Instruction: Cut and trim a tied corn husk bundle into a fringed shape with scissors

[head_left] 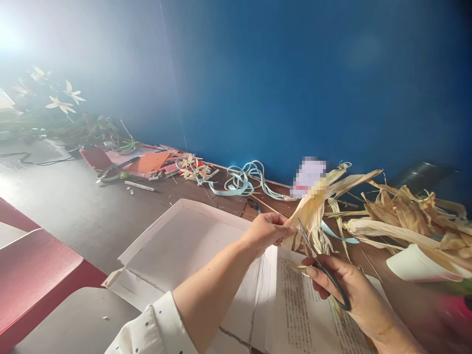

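Note:
My left hand pinches the edge of a pale dried corn husk, which fans up and to the right above the table. In my right hand is a pair of scissors with dark handles; its blades point up and left and lie against the lower part of the husk. Narrow strips of husk dangle near the blades. Below both hands lies a printed sheet, partly covered by my right hand, beside an opened white cardboard box.
More dried husks are heaped at the right, by a white paper cup on its side. Light-blue ribbon, a second pair of scissors and craft scraps line the blue wall. A red box stands at left.

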Demonstrator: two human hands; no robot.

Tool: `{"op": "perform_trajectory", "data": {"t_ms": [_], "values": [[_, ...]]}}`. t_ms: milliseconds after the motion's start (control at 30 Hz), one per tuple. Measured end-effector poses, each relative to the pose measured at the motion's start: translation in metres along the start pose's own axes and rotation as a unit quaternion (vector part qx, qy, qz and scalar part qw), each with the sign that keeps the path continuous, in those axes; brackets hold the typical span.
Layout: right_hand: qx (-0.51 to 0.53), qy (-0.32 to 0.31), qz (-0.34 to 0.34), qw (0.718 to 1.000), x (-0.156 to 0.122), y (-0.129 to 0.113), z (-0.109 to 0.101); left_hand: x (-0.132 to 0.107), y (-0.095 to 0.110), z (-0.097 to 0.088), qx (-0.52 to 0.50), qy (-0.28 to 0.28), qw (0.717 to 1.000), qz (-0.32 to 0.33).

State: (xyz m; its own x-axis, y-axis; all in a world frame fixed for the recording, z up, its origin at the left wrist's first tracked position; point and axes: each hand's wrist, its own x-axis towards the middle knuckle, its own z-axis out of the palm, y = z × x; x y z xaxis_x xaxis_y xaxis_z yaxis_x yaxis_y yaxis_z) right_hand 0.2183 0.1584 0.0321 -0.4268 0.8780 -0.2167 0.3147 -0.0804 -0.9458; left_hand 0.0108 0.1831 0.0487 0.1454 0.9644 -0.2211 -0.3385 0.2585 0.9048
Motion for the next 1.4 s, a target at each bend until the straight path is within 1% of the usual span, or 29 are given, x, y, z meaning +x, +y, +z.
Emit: {"op": "perform_trajectory", "data": {"t_ms": [133,267,433,567,733,833,967,1100,1267,1400], "values": [[0.005,-0.005,-0.019,1.0,0.002,0.004,-0.001,0.0,-0.002,0.004,-0.052,0.008,0.999,-0.014],[-0.002,-0.008,-0.024,1.0,0.003,0.005,-0.002,0.001,-0.004,0.005,-0.09,0.023,0.996,-0.019],[-0.022,-0.023,0.002,0.999,0.005,0.006,-0.001,0.002,-0.003,0.005,-0.134,0.045,0.99,0.001],[-0.036,-0.028,0.016,0.999,0.004,0.003,0.002,0.002,-0.002,0.006,-0.157,0.063,0.985,0.026],[-0.056,-0.025,0.028,0.998,0.002,-0.005,0.005,0.003,-0.001,0.008,-0.131,0.104,0.985,0.034],[-0.062,-0.02,0.029,0.997,0.002,-0.004,0.003,0.003,-0.003,0.009,-0.104,0.113,0.988,0.025],[-0.047,-0.032,0.033,0.998,0.002,-0.001,0.002,0.002,-0.003,0.011,-0.077,0.118,0.99,0.014],[-0.054,-0.029,0.035,0.997,0.002,0.0,0.002,0.002,-0.004,0.012,-0.05,0.106,0.993,0.0],[-0.037,-0.02,0.011,0.999,0.005,0.005,0.002,0.0,-0.014,0.018,-0.032,0.061,0.998,-0.01],[-0.017,0.019,-0.004,1.0,0.002,-0.002,0.007,-0.002,-0.022,0.025,-0.055,0.037,0.998,-0.022]]}}
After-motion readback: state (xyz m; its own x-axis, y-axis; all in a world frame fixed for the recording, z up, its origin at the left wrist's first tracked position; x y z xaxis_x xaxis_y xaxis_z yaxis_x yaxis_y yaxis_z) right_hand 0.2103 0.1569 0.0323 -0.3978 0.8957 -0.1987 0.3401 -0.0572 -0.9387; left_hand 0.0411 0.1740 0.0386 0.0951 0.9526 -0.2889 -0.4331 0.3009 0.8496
